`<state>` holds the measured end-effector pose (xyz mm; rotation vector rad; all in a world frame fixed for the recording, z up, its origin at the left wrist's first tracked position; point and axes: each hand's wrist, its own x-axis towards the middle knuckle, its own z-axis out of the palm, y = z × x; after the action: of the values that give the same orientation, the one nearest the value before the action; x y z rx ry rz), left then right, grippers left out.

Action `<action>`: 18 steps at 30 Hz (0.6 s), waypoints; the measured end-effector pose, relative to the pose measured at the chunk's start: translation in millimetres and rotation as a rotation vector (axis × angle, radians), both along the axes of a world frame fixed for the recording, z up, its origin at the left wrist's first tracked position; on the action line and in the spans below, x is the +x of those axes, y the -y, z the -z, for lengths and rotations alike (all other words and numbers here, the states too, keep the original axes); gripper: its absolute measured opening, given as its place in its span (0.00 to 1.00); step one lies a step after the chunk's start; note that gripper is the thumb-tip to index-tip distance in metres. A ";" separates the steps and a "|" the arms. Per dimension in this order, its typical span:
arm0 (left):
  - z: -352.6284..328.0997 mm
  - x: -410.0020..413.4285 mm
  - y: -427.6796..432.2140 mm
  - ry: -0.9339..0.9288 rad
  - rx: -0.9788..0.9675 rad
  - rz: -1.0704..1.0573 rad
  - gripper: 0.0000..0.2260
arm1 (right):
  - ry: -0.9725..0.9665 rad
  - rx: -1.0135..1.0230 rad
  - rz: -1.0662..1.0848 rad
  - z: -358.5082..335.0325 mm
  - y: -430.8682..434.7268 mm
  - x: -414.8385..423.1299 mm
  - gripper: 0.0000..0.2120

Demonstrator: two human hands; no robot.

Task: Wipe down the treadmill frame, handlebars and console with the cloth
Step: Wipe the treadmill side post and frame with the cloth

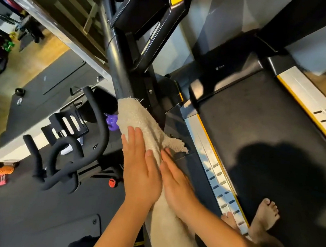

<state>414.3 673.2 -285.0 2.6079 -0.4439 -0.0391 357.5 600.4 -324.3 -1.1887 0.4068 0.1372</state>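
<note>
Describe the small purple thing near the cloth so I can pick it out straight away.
Start at the treadmill's black upright post and follow it down to the top end of the cream cloth. Just left of that end, on the dark floor mat behind the exercise bike's handlebar, sits a purple kettlebell, the only purple thing there.

A small pale logo with a short word sits on the treadmill's black motor cover (221, 69), too blurred to read; no other text is legible.

Dim, warm indoor light. A dark shadow falls on the belt (268, 135). Edges bend and smear, perhaps from head motion; the left floor (27, 199) clutter blurs.
</note>
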 end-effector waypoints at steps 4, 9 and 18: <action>-3.9 23.1 7.6 0.037 0.089 0.109 0.25 | -0.028 0.054 -0.003 -6.2 9.2 39.3 0.28; -1.2 33.7 8.9 0.053 0.063 0.123 0.24 | -0.137 0.059 -0.006 12.5 10.1 40.1 0.25; -0.2 33.6 7.8 0.056 -0.077 0.063 0.24 | 0.066 0.029 0.092 0.4 -2.1 36.3 0.16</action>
<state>447.9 665.5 -284.8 2.5242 -0.5365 0.0293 393.9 602.5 -324.7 -1.1410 0.3995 0.0248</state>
